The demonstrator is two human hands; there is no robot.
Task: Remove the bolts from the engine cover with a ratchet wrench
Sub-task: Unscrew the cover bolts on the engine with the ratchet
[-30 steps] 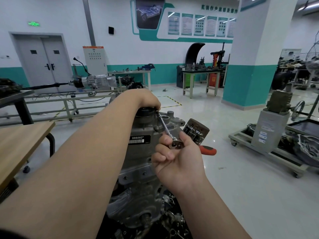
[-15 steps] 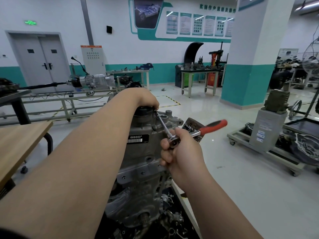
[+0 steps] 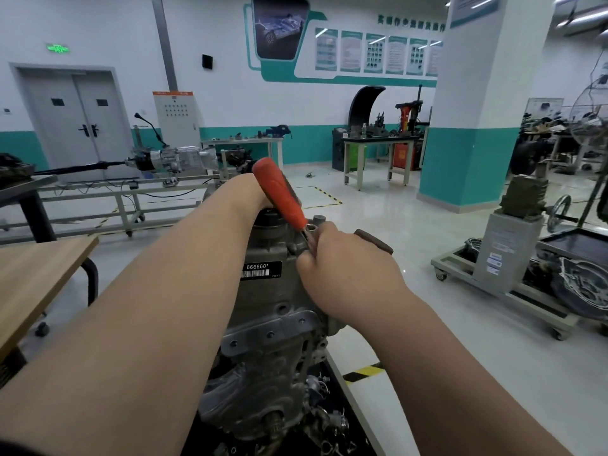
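Ratchet wrench (image 3: pixel 279 195) — handle now up-left

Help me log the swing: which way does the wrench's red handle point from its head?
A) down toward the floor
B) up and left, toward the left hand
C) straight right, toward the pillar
B: the right hand grips the wrench at its head, and the red handle slants up and left to the left hand.

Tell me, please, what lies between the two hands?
Head view: the ratchet wrench, red handle up, slants between left hand and right hand, over the engine cover.
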